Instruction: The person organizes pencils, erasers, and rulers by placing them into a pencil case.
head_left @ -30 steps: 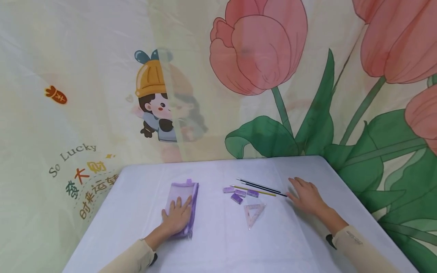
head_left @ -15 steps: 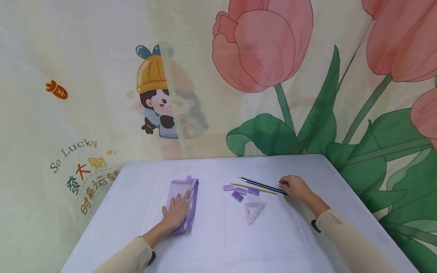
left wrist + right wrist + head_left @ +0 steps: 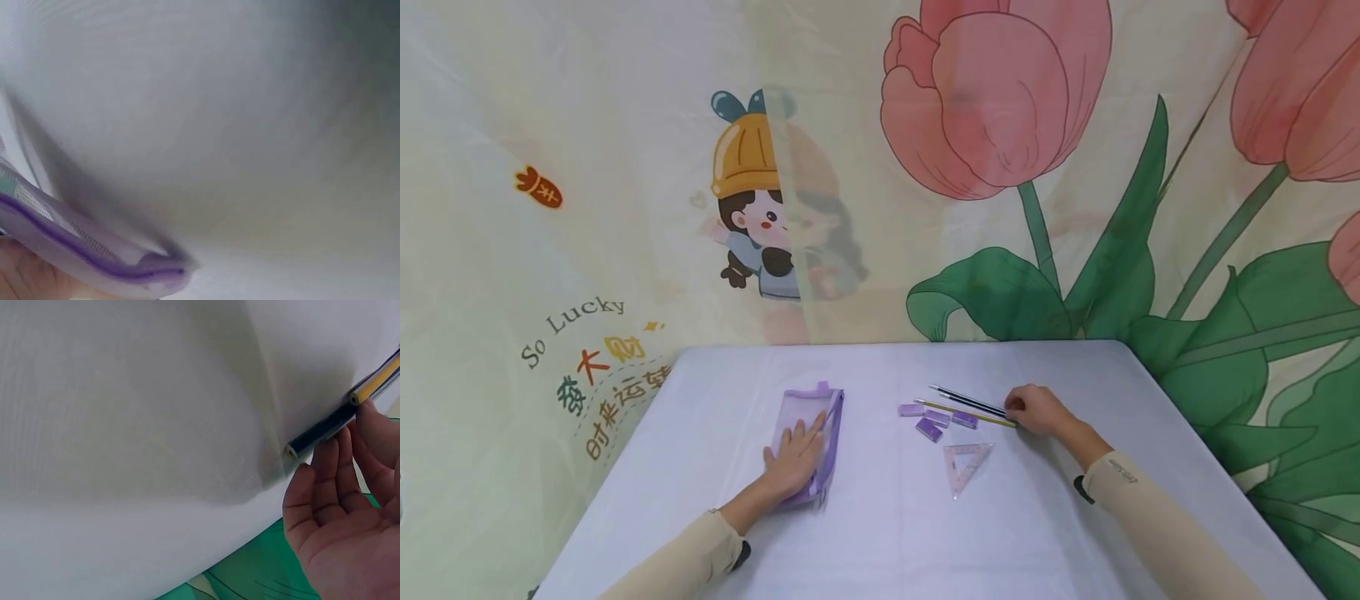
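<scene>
My left hand (image 3: 795, 462) lies with fingers spread on a purple mesh zip pencil case (image 3: 803, 408). The left wrist view catches the case's purple zip edge (image 3: 81, 250) and a bit of the hand. On the right, my right hand (image 3: 1037, 410) has its fingers bent at the near ends of the pencils. Two dark pencils (image 3: 970, 402) and one yellow pencil (image 3: 958, 412) lie side by side. In the right wrist view, the thumb touches the yellow pencil (image 3: 375, 384), while fingers reach behind a dark pencil (image 3: 322, 432); they pinch the pencils.
Several purple erasers (image 3: 928, 430) lie left of and below the pencils. A clear triangular set square (image 3: 952, 475) lies nearer the front. The white-covered table (image 3: 880, 542) ends at a printed curtain (image 3: 865, 217) behind it.
My right hand has moved left from beside the pencils, and its spread fingers have bent onto the pencil ends. The left hand stays on the pencil case. The head view has shifted slightly.
</scene>
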The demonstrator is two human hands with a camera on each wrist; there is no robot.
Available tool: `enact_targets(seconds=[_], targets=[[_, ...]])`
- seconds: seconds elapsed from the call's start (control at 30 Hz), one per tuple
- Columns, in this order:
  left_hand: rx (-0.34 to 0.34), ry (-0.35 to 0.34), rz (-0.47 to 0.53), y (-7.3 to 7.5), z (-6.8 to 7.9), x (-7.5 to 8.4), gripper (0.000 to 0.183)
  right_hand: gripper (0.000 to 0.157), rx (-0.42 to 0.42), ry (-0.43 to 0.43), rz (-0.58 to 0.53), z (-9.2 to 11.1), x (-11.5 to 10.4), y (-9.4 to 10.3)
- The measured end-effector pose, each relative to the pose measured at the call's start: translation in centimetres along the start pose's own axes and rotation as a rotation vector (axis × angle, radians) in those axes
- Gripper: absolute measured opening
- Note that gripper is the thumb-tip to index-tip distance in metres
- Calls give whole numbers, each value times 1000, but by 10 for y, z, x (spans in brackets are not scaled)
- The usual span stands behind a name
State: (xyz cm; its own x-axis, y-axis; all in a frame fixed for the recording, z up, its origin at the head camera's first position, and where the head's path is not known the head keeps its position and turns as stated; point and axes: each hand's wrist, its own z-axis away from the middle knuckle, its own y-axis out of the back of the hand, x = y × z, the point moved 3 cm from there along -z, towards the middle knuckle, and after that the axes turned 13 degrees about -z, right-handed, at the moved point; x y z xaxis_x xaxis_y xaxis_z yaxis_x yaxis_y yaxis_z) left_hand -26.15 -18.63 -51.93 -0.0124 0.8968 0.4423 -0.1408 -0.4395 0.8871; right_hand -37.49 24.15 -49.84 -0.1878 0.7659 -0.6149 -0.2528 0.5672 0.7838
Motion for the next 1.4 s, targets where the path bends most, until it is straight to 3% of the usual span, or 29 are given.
enact_targets(seconds=[0.23,0.37,0.6,1.0,1.4], targets=[[5,1,-21,-2,1,0,55,11,-52,-16,-11,1,0,-4],[6,1,-16,-4,3,0,55,10,-35,-34,-18,3,2,-5],[38,-4,24,-1,5,0,57,8,24,2,-53,8,3,0],[64,-8,56,2,4,1,57,7,143,58,125,29,-3,4],[62,-16,56,2,6,-1,59,9,260,67,5,52,-39,-7]])
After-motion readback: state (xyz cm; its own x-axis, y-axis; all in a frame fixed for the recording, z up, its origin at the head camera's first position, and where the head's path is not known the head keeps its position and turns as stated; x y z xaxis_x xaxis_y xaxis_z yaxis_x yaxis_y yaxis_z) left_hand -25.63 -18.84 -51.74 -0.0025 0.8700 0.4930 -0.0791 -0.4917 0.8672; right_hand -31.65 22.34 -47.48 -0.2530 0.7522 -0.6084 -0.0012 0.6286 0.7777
